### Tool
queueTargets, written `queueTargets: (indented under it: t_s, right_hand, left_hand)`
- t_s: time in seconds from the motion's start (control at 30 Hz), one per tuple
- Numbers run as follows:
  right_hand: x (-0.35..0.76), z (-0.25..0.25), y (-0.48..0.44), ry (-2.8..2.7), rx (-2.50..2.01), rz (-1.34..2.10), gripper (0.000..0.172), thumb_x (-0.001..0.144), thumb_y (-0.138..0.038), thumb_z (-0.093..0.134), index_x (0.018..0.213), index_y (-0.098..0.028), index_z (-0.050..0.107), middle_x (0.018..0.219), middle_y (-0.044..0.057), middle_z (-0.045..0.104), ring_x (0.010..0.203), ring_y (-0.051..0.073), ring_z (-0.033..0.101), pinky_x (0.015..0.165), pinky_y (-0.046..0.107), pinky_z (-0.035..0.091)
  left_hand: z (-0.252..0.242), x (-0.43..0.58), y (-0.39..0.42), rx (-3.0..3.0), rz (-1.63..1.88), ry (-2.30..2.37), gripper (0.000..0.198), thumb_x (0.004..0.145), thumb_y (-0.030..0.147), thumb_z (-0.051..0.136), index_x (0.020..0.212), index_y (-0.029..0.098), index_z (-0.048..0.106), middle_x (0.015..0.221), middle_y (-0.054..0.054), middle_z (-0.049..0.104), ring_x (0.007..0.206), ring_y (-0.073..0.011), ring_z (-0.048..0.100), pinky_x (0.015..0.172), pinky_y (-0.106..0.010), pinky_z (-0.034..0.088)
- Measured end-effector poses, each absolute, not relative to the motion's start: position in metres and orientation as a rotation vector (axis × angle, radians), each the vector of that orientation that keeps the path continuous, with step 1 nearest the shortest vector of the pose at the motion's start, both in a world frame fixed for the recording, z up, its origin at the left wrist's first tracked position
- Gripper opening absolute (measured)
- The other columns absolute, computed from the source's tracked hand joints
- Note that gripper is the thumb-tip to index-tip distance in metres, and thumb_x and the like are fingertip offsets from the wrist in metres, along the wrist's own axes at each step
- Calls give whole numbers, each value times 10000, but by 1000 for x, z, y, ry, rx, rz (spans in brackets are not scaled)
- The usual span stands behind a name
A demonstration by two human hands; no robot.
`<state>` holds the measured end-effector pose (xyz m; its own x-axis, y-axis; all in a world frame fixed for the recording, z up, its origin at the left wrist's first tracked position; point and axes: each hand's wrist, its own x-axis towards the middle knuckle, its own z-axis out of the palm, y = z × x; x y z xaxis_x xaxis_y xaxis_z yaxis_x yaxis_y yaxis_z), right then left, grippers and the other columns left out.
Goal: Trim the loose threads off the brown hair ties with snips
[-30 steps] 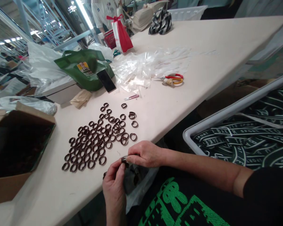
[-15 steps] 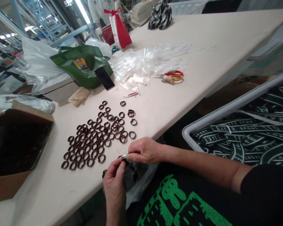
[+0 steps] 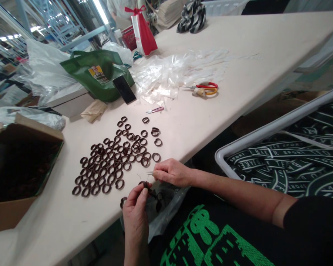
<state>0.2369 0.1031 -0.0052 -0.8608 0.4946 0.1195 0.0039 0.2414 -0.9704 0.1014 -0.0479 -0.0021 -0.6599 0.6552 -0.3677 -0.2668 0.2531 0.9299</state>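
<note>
My left hand (image 3: 135,207) pinches a small dark brown loop (image 3: 146,185) between thumb and fingertips at the table's near edge. In my right hand (image 3: 172,172) is a pair of thread snips (image 3: 150,173); only the thin metal tips stick out past the fingers, pointing left, apart from the loop. Beyond both hands lies a spread of similar dark brown loops (image 3: 102,171) on the pale table (image 3: 183,129). One more loop (image 3: 123,202) rests beside my left hand. Below the hands hangs a clear plastic bag (image 3: 166,214) with dark pieces in it.
An open cardboard box (image 3: 24,173) stands at left. Farther back are a green bag (image 3: 97,75), a phone (image 3: 124,89), another small snips (image 3: 155,110), red-and-yellow-handled scissors (image 3: 207,89) and plastic sheets (image 3: 166,74). At right, a white bin (image 3: 220,157) holds dark green lettered straps.
The snips in my right hand have moved up and away from the loop, and their tips now show apart. My left hand keeps its pinch nearly in place. The view has shifted slightly.
</note>
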Motion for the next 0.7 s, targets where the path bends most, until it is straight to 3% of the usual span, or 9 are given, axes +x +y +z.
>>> queueTargets:
  t_s: [0.23, 0.47, 0.7]
  right_hand:
    - [228, -6, 77, -1934, -501, 1658, 308, 783, -418, 729, 910, -148, 651, 779, 3, 628, 645, 106, 530, 581, 199, 413]
    - [219, -16, 67, -2123, -542, 1461, 145, 818, -278, 625, 742, -154, 624, 681, -6, 565, 601, 102, 490, 564, 208, 364]
    - [216, -18, 58, -2162, -511, 1442, 63, 763, -220, 650, 741, -160, 648, 656, -17, 574, 554, 91, 463, 532, 199, 344]
  left_hand:
    - [-3, 101, -56, 567, 1357, 1907, 431, 692, 544, 758, 894, 164, 770, 952, -101, 747, 947, -254, 671, 902, -341, 514]
    - [4, 115, -70, 788, 1367, 2121, 282, 764, 488, 707, 823, 212, 726, 792, -49, 713, 754, -204, 652, 723, -266, 515]
    - [-5, 114, -80, 758, 1418, 2208, 370, 688, 566, 746, 819, 222, 713, 757, -53, 714, 696, -207, 663, 680, -272, 530]
